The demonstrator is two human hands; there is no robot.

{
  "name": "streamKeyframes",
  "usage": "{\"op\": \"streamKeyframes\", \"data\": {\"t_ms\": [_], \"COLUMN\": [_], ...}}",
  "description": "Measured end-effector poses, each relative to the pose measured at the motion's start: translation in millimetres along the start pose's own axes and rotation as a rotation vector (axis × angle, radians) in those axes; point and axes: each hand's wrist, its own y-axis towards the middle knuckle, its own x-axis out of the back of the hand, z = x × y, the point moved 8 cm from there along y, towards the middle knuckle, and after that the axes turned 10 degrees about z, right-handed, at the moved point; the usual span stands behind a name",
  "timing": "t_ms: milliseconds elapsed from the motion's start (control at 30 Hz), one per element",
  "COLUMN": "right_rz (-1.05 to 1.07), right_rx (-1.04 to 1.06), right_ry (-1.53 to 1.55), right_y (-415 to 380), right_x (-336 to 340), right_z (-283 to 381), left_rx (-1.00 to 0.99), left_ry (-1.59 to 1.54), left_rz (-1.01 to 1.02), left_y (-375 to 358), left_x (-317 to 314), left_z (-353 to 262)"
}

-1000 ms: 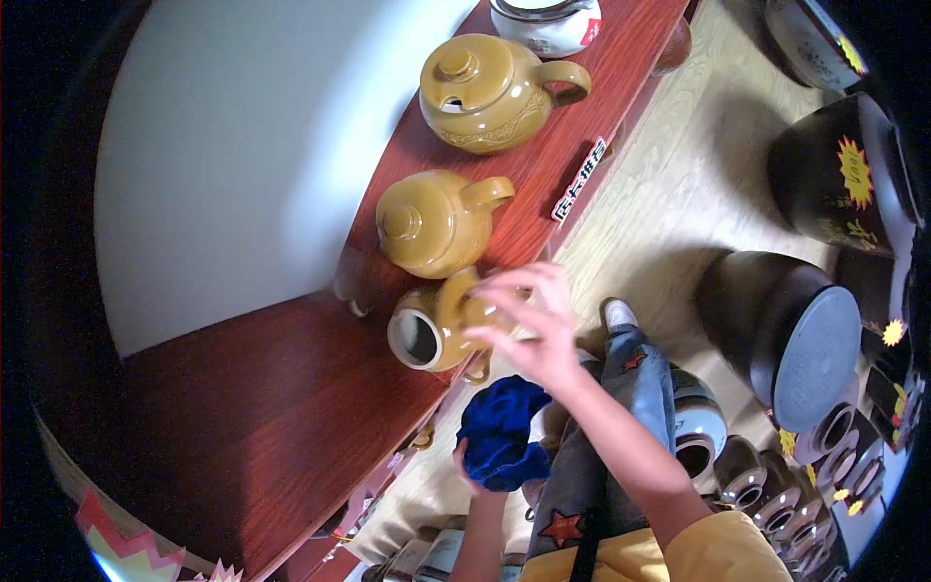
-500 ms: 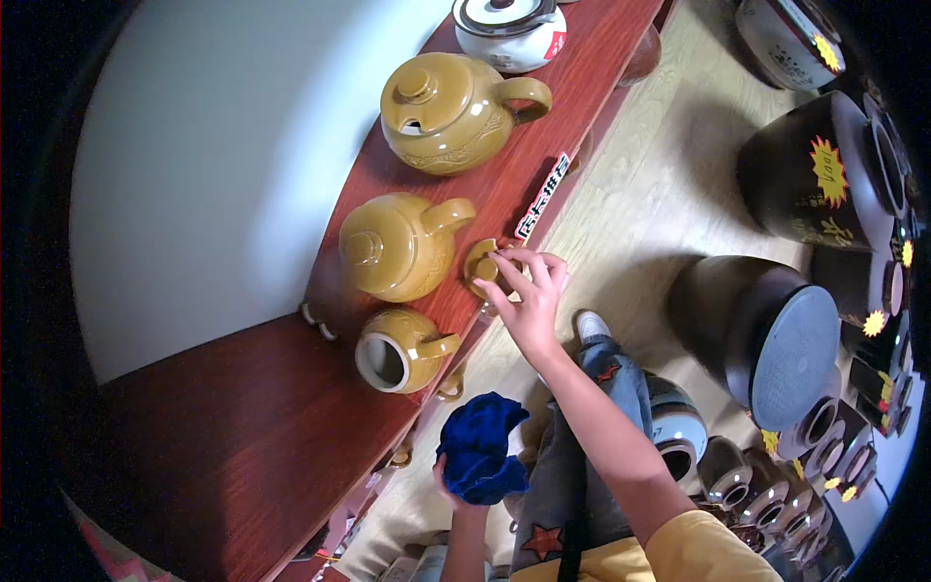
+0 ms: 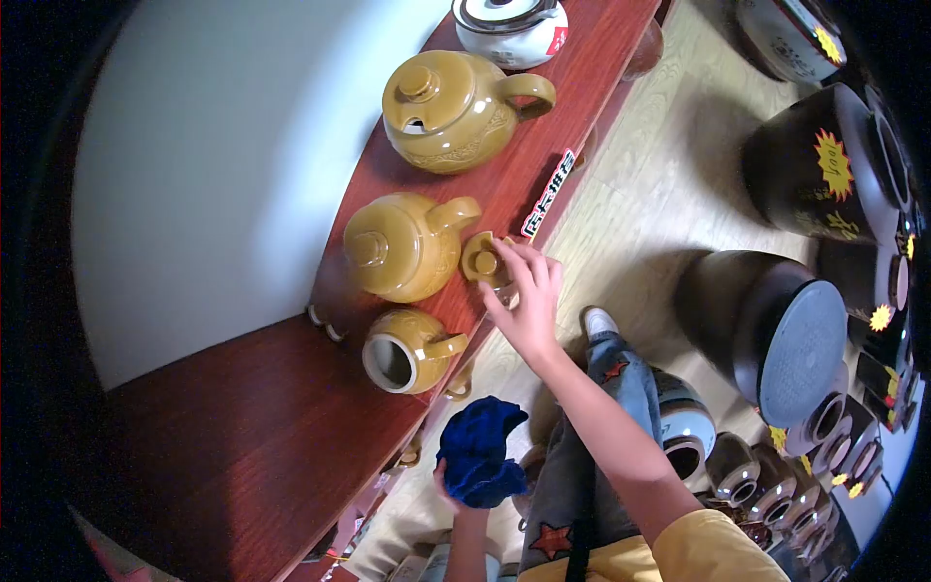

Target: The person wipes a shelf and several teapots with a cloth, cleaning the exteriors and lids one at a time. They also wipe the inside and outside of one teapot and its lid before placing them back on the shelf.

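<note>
My left hand (image 3: 453, 493) holds a crumpled dark blue cloth (image 3: 480, 451) low in front of the shelf; the cloth hides most of its fingers. My right hand (image 3: 529, 296) reaches over a small mustard-glazed lid (image 3: 474, 266) lying knob up near the shelf's front edge. Thumb and fingers are apart there, beside the lid's knob, and I see nothing gripped between them. Behind the lid stands a lidded mustard pot (image 3: 398, 247) with a handle. A smaller mustard pot (image 3: 414, 339) beside it lies open-mouthed, with no lid on.
A larger mustard pot (image 3: 456, 126) and a white lidded pot (image 3: 514, 34) stand farther along the red-brown shelf (image 3: 262, 436). A printed label (image 3: 550, 194) is on its front edge. Big dark jars (image 3: 742, 320) stand on the floor at right, several with yellow price stars.
The right thumb and fingers have spread wider apart around the lid's knob. The left hand still holds the blue cloth in about the same place. The view has shifted slightly.
</note>
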Motion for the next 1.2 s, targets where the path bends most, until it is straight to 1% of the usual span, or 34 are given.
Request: {"op": "streamKeyframes", "data": {"t_ms": [33, 100, 167, 200, 233, 300, 367, 433, 467, 533, 567, 633, 667, 700, 767, 800, 833, 900, 933, 1000, 1033, 1100, 1167, 1200], "right_rz": [-0.002, 0.001, 0.021, 0.087, 0.228, 0.302, 0.298, 0.289, 0.273, 0.263, 0.258, 0.268, 0.22, 0.214, 0.231, 0.221, 0.226, 0.182, 0.189, 0.188, 0.126, 0.001, -0.006, -0.017], "right_rx": [-0.032, -0.009, 0.147, 0.218, 0.206, 0.176, 0.152, 0.127, 0.083, -0.018, -0.015, -0.034, -0.011, 0.002, -0.062, -0.078, -0.074, -0.167, -0.166, -0.465, -0.498, -0.57, -0.651, -0.689], "right_ry": [0.035, 0.035, 0.084, 0.166, 0.231, 0.387, 0.452, 0.522, 0.576, 0.626, 0.629, 0.707, 0.71, 0.714, 0.751, 0.752, 0.759, 0.789, 0.79, 0.908, 0.962, 1.175, 1.276, 1.26], "right_y": [-2.7, -7.7, -15.3, -18.6, -22.0, -34.3, -39.8, -44.9, -45.8, -45.4, -46.1, -46.4, -45.5, -46.0, -50.0, -50.8, -52.6, -55.8, -58.9, -73.0, -74.7, -73.4, -68.2, -65.8], "right_x": [4.1, 6.4, 4.6, 1.0, -9.2, -30.4, -41.7, -50.7, -53.5, -58.8, -60.5, -67.4, -67.6, -68.8, -69.6, -65.5, -59.0, -39.1, -29.7, -14.2, 3.0, 35.8, 71.5, 89.9], "right_z": [3.1, 11.3, 30.7, 42.1, 47.4, 45.1, 37.3, 34.4, 34.9, 35.0, 37.3, 36.7, 37.5, 38.3, 35.1, 34.7, 35.5, 24.9, 20.5, -12.1, -21.8, -31.3, -28.6, -24.6], "left_rx": [0.006, 0.011, 0.019, 0.023, 0.027, 0.016, 0.001, 0.047, 0.045, 0.054, 0.053, -0.027, -0.072, -0.081, -0.022, -0.024, -0.033, -0.048, -0.053, -0.043, -0.035, -0.221, -0.524, -0.614], "left_ry": [0.005, -0.007, -0.015, -0.012, -0.01, -0.036, -0.06, -0.118, -0.111, -0.198, -0.193, -0.045, -0.054, -0.051, -0.096, -0.136, -0.134, -0.008, -0.011, 0.106, 0.098, 0.276, 0.69, 0.811], "left_rz": [-0.001, -0.003, -0.008, 0.006, 0.02, -0.005, -0.023, -0.008, -0.008, 0.181, 0.185, 0.013, -0.074, -0.063, 0.031, 0.079, 0.077, -0.072, -0.076, -0.06, -0.057, 0.008, -0.255, -0.272], "left_y": [0.6, 1.9, 1.8, 2.0, 1.2, 0.8, -3.3, -8.4, -11.5, -12.3, -13.2, -11.4, -13.6, -14.3, -22.0, -26.4, -31.0, -39.8, -45.7, -56.4, -58.9, -56.9, -64.7, -61.2], "left_x": [3.1, 4.3, -0.5, -10.4, -16.7, 0.2, 10.5, 11.6, 19.4, 20.9, 11.3, -4.9, -1.1, 0.7, 6.5, 8.6, 13.5, -2.4, -4.9, -14.2, -21.6, -61.8, -101.6, -125.8], "left_z": [1.0, 2.8, 2.5, 0.3, -0.6, 4.6, 7.0, 11.5, 12.6, 17.7, 16.7, 8.7, 6.4, 3.0, 3.0, 0.6, -0.9, -11.0, -13.9, -19.7, -21.6, -42.8, -69.3, -74.3]}}
